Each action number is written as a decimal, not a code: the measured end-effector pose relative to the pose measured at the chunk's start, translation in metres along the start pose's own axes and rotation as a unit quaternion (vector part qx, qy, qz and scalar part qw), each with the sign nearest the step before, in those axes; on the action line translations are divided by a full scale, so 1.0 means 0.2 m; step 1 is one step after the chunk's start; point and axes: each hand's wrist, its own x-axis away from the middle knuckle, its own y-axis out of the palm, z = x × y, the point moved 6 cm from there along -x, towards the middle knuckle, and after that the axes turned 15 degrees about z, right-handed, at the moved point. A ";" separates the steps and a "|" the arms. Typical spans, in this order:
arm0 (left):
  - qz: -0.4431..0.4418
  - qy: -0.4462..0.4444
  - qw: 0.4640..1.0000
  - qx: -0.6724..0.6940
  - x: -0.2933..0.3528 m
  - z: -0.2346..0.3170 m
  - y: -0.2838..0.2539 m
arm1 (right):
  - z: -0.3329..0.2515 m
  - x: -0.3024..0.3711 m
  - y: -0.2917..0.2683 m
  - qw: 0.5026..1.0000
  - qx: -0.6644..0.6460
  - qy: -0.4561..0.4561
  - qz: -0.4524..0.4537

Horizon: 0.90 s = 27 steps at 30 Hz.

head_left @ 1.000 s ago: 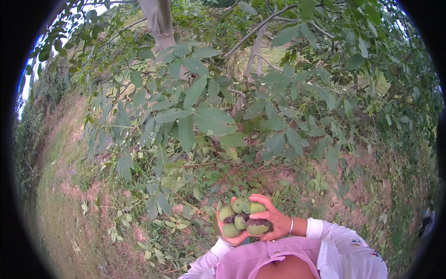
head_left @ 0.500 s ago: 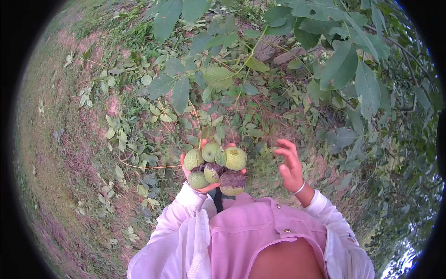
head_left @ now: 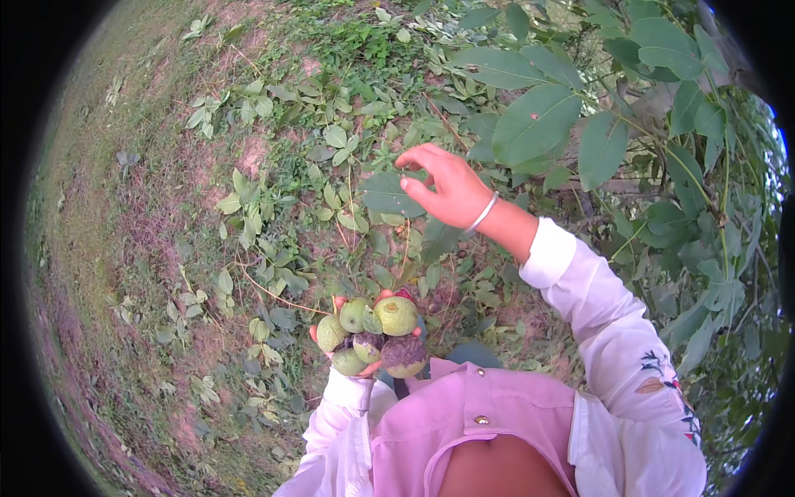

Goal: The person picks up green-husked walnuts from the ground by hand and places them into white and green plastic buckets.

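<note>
Low in front of my chest, my left hand [head_left: 370, 369] cradles a cluster of walnuts in their husks [head_left: 396, 316], several of them. Most husks are green; some, like the one at the lower right [head_left: 403, 352], are partly dark and rotted. A small green leaf [head_left: 372, 320] lies among them. The walnuts hide most of that palm, with fingertips showing round the edges. Stretched forward and higher up, my right hand [head_left: 445, 184] has bent fingers, its thumb apart from them. It is right beside a large green leaf [head_left: 387, 195], and I see nothing held in it.
Leafy branches [head_left: 537, 124] hang at the upper right, close to my right arm. Fallen leaf sprigs [head_left: 248, 199] and low green weeds [head_left: 356, 50] cover the reddish soil. Dry grass [head_left: 91, 232] spreads along the left.
My right hand has gone from beside my chest forward and left, to the hanging leaves. The walnuts in my left hand sit slightly lower in view. The view has shifted, with the branches now further right.
</note>
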 end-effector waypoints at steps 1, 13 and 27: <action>0.003 0.016 1.000 0.003 -0.02 0.03 -0.03 | 0.18 -0.11 0.06 0.999 0.051 0.015 0.001; 0.107 0.110 0.986 0.067 -0.34 0.00 -0.83 | 2.90 0.28 -0.77 0.792 0.304 0.528 0.048; -0.022 0.110 0.983 0.143 -1.61 -0.46 -1.33 | 4.31 1.62 -0.94 0.740 0.374 0.559 -0.020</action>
